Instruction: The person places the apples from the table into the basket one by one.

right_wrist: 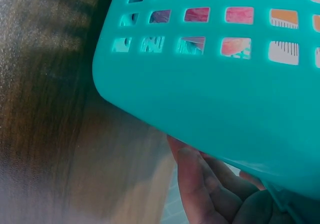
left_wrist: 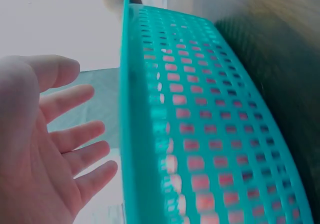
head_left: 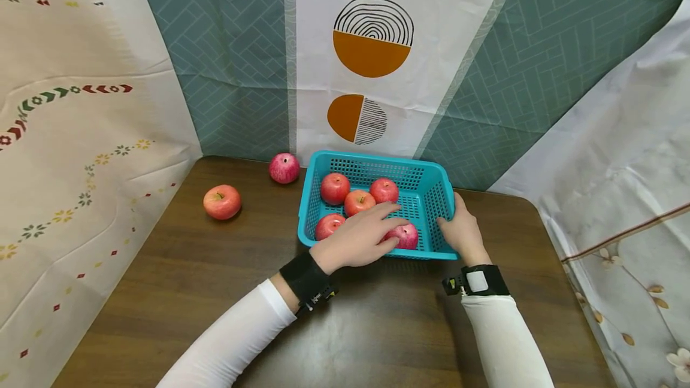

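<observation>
A turquoise plastic basket (head_left: 372, 159) with perforated walls stands at the back of the table. Several red apples lie inside, among them a darker one (head_left: 405, 236) near the front wall and another (head_left: 335, 188) at the back left. Over the basket's front rim reaches my left hand (head_left: 360, 237), its fingers spread and extended above the apples; in the left wrist view this hand (left_wrist: 55, 144) holds nothing. My right hand (head_left: 462, 230) grips the basket's right end, thumb inside the wall and fingers outside. In the right wrist view its curled fingers (right_wrist: 200, 184) show under the rim.
Outside the basket, a yellowish-red apple (head_left: 222, 202) rests at the table's left side. A dark pink one (head_left: 284, 168) sits just left of the basket, by the back edge. Patterned cloth (head_left: 237, 47) hangs behind and along both sides of the brown wooden table (head_left: 162, 310).
</observation>
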Demonstrator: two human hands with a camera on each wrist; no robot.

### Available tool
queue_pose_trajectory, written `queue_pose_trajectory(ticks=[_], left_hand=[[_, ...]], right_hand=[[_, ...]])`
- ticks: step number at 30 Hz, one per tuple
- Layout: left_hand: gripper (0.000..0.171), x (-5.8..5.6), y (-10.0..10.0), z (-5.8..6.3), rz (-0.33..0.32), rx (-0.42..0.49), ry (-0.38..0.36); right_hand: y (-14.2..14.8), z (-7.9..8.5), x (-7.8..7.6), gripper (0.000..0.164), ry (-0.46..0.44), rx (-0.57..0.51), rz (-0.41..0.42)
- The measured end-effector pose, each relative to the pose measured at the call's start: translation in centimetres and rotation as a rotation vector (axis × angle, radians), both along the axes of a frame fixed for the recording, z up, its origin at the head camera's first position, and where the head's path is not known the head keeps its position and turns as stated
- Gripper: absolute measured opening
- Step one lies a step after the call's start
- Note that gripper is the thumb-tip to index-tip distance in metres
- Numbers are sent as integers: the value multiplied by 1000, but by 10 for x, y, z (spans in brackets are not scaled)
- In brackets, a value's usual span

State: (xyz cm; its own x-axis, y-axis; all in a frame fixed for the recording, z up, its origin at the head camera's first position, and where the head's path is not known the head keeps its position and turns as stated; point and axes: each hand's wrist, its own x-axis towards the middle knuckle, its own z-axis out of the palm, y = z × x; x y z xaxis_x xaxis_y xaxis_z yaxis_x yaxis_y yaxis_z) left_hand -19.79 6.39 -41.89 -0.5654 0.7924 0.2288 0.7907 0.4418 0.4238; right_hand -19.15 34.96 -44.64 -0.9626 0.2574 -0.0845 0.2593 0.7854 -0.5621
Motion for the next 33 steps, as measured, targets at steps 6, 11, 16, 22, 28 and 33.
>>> queue_pose_trajectory(ticks=[6,11,16,22,28,33], left_hand=[[39,8,-43,2,-35,104,59],[40,13,-79,-3,-42,121,125],[41,20,-120,-11,17,130,121],[43,17,-175,-26,139,144,124],[48,-4,-225,-36,297,162,200],[60,-27,-257,-41,448,170,233]], right_hand=[[1,-1,-1,76,1,2,-3],[2,-1,-4,76,-4,-1,-2],[1,-1,-3,75,-3,-11,-8],[0,-1,-1,76,-12,-19,-8],[1,0,1,77,-15,-26,-12],[2,-3,0,76,-9,-26,-7]])
